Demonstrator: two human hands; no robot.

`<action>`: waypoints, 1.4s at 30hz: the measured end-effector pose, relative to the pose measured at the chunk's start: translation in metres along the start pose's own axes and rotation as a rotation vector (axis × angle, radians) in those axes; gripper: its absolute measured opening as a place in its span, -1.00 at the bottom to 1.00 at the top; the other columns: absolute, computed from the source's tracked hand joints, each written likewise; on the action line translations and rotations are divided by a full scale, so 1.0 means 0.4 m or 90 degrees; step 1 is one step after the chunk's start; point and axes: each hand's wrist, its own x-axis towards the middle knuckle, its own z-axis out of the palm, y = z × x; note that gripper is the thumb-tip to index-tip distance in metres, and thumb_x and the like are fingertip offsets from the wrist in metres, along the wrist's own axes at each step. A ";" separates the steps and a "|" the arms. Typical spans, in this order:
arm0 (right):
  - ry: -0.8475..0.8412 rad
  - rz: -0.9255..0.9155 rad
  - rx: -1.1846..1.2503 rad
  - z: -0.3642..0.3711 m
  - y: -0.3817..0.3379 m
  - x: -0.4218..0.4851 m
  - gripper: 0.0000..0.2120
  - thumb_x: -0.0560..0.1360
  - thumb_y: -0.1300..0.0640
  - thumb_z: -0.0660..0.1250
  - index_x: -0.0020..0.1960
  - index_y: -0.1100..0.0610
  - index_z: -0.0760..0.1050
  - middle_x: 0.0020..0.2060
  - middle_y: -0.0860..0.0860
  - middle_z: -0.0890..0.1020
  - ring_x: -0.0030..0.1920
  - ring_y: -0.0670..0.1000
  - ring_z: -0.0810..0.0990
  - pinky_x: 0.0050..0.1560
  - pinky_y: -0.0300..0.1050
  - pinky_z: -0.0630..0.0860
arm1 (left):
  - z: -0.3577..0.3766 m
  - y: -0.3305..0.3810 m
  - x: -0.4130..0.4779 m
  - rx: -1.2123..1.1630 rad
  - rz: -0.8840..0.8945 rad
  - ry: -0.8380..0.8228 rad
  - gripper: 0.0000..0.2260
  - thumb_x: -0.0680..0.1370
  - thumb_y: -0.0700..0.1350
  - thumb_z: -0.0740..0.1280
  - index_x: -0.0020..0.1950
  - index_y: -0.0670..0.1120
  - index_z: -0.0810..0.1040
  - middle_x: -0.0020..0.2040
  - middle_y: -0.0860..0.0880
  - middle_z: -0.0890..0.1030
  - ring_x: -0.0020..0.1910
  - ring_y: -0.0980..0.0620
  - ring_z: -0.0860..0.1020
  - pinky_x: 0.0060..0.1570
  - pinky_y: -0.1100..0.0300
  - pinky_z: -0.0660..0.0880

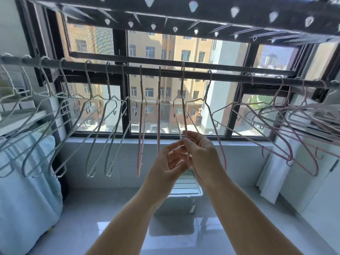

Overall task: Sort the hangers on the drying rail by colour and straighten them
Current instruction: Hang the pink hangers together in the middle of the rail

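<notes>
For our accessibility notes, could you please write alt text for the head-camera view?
A person's right hand pinches the bottom of a pink hanger hung on a dark rail before a window, the left hand close beside it. Pale hangers fill the rail's left end, other pink hangers its middle and right.

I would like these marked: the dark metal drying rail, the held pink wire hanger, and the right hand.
dark metal drying rail (230,76), head view, bare stretch of the bar.
pink wire hanger (183,81), head view, neck under its hook.
right hand (200,150), head view, middle of the hand.
</notes>
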 end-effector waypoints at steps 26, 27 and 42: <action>0.000 0.064 -0.092 -0.210 -0.013 0.046 -0.68 0.58 0.28 0.11 0.32 0.16 0.35 -0.08 0.08 0.58 0.03 0.06 0.55 0.14 -0.08 0.46 | 0.221 -0.041 0.005 0.424 0.080 0.069 -0.46 0.51 -0.09 0.29 0.43 0.01 0.13 0.38 0.04 0.33 0.33 0.10 0.34 0.33 0.21 0.27; -0.004 0.056 -0.035 -0.202 -0.008 0.049 -0.67 0.57 0.33 0.09 0.31 0.17 0.36 -0.16 0.06 0.55 -0.06 0.03 0.54 0.10 -0.10 0.47 | 0.217 -0.048 0.010 0.409 0.071 0.073 -0.47 0.52 -0.12 0.28 0.43 0.02 0.15 0.36 0.02 0.36 0.32 0.10 0.36 0.32 0.22 0.29; -0.011 -0.042 -0.320 -0.181 -0.022 0.018 -0.69 0.56 0.17 0.19 0.30 0.13 0.37 0.03 0.06 0.50 0.03 -0.02 0.48 0.03 -0.30 0.45 | 0.211 -0.065 -0.030 0.485 0.231 0.230 -0.46 0.46 -0.20 0.36 0.40 -0.09 0.25 0.32 0.01 0.33 0.31 0.19 0.23 0.26 0.60 -0.02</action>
